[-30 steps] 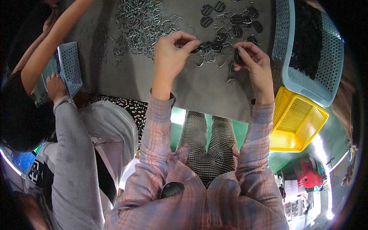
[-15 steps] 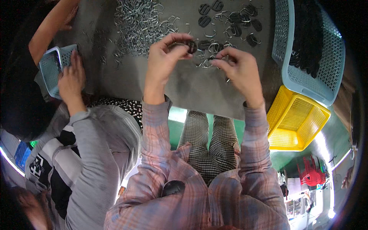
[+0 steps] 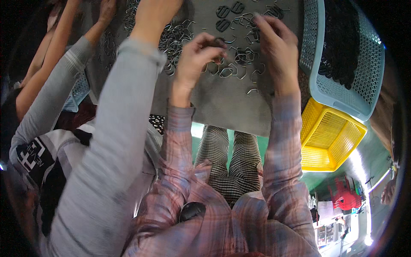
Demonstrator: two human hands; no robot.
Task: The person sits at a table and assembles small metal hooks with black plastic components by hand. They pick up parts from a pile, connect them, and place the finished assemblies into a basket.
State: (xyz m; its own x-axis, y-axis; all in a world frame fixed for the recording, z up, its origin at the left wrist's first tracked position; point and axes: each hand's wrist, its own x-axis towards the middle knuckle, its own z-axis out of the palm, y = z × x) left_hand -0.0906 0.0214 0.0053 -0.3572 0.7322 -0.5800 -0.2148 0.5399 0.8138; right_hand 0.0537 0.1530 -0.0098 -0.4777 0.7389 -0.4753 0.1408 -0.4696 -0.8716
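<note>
Grey tabletop point(image 3: 222, 107), matt, near edge bowed by the lens; green floor below, bright strip at lower right.
Loose wire clips point(image 3: 233, 70) scattered across the middle; denser heap of wire clips point(image 3: 171, 36) toward the far left; dark flat buckles point(image 3: 229, 13) at the far edge.
Left hand point(image 3: 195, 60): over the middle of the tabletop, fingertips pressed together on a small dark buckle point(image 3: 219, 43), raised just above the surface.
Right hand point(image 3: 276, 47): beside it to the right, fingers curled down among the clips; whether pinching anything, impossible to tell.
Blue basket point(image 3: 338, 92) overhanging the right edge, filled with dark pieces point(image 3: 342, 47). Yellow basket point(image 3: 332, 137) below it, off the near right corner.
Grey-sleeved arm point(image 3: 115, 128) of a neighbour laid across the left side, hand cut off at the top. Further arms point(image 3: 64, 47) at the far left corner.
Open room: bare strip along the near edge only.
Far edge cut off; fine shape of clips hard to make out.
</note>
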